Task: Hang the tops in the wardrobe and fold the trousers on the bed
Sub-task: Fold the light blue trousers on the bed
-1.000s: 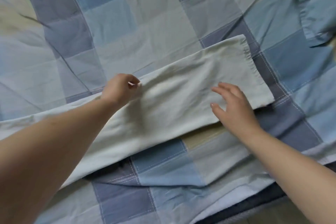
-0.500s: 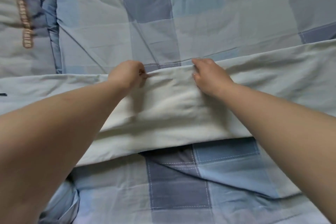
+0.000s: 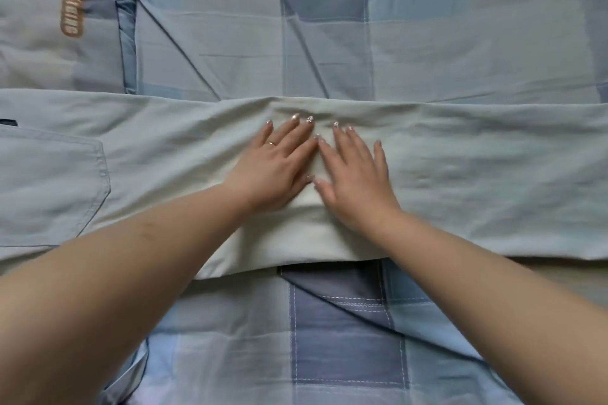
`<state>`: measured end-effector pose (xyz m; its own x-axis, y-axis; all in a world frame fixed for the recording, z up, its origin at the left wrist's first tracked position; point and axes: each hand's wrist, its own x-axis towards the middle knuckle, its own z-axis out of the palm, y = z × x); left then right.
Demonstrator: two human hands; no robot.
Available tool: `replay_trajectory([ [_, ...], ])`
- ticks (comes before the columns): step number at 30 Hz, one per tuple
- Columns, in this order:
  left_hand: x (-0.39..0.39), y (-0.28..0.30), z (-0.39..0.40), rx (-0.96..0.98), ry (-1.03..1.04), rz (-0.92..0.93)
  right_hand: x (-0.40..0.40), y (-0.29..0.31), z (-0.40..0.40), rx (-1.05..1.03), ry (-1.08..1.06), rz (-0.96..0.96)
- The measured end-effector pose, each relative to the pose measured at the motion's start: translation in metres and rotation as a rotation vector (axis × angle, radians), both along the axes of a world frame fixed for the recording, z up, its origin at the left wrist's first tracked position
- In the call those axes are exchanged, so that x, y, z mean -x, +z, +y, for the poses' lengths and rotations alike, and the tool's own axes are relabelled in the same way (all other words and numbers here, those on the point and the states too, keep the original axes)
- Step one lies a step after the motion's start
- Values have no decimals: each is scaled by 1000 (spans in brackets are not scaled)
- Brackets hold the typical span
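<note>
Pale grey-green trousers (image 3: 477, 174) lie flat across the bed from the left edge to the right edge of the view, with a back pocket (image 3: 56, 181) showing at the left. My left hand (image 3: 276, 168) and my right hand (image 3: 355, 177) lie side by side on the middle of the trousers. Both palms are down with fingers straight and spread, pressing the cloth. A ring sits on one finger of my left hand.
A blue and grey patchwork quilt (image 3: 427, 26) covers the bed under the trousers. At the top left lies a pale grey garment (image 3: 36, 10) with a brown lettered stripe. The quilt's near fold (image 3: 345, 339) shows below my arms.
Both hands let go of the trousers' far edge and opened flat on the cloth, closer together. The view has shifted left along the trousers, bringing the pocket into sight.
</note>
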<state>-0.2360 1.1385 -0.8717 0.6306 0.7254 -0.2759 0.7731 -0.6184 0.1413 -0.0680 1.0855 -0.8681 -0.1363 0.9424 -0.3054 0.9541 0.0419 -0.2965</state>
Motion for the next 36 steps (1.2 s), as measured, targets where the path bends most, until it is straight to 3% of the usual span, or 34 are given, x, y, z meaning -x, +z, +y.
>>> replay_trajectory([
  [3,20,-13,9,-51,195,117,-13,-19,-2,9,39,-161],
  [8,98,-15,27,-76,428,256,-98,-30,-21,42,-206,-355],
  [11,152,1,32,-60,496,329,-102,-22,-25,116,-304,-373],
  [14,179,18,29,-70,463,352,-54,-7,-13,142,-351,-236],
  [17,207,36,20,-87,504,287,34,7,-6,120,-121,-90],
  [22,296,71,5,-101,782,197,194,39,0,154,9,207],
  [29,427,97,-37,90,1456,-185,336,77,17,142,-48,685],
  [33,450,85,-75,392,1980,-867,397,83,18,229,-163,853],
  [36,448,75,-83,632,2050,-1310,420,76,21,284,-198,843],
])
